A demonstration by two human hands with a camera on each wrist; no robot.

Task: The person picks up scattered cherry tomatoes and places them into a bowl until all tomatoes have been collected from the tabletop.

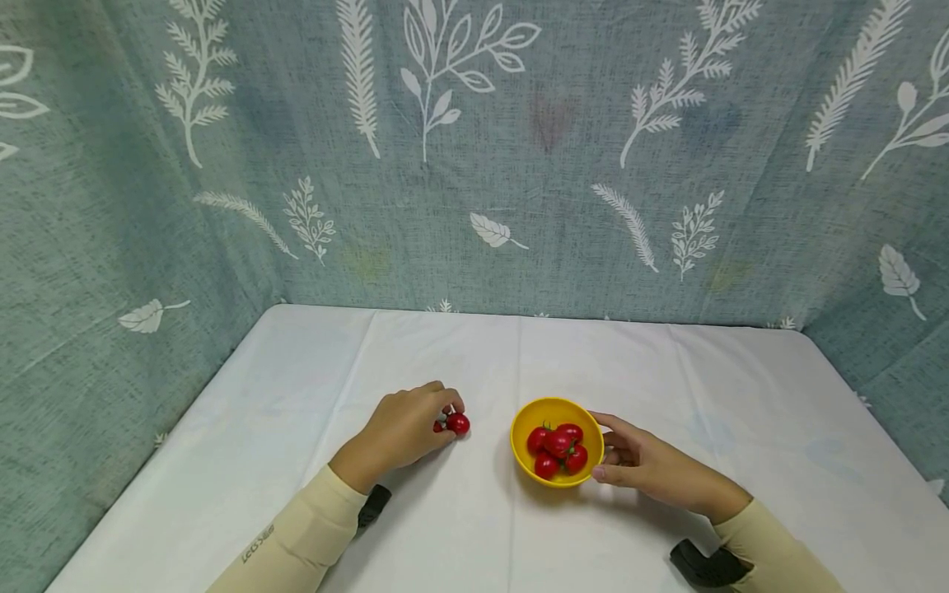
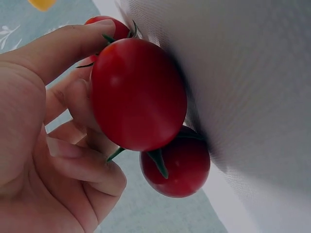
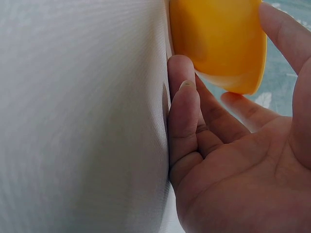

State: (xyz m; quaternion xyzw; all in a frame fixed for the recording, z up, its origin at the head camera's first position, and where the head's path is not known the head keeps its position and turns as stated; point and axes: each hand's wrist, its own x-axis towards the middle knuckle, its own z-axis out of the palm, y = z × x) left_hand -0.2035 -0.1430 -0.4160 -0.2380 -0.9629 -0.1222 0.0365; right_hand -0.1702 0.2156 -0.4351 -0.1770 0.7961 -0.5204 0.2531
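Red tomato being pinched by left-hand fingers, yellow bowl being gripped by right-hand ones, below table's far edge.

Stretches flat as a creased, white-clothed table. Bears a yellow bowl and, left of it, red tomatoes.

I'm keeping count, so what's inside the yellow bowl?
Inside the yellow bowl are at least five red tomatoes, some with green stems showing. They crowd together, so anything beneath them, including the bowl's bottom there, is covered.
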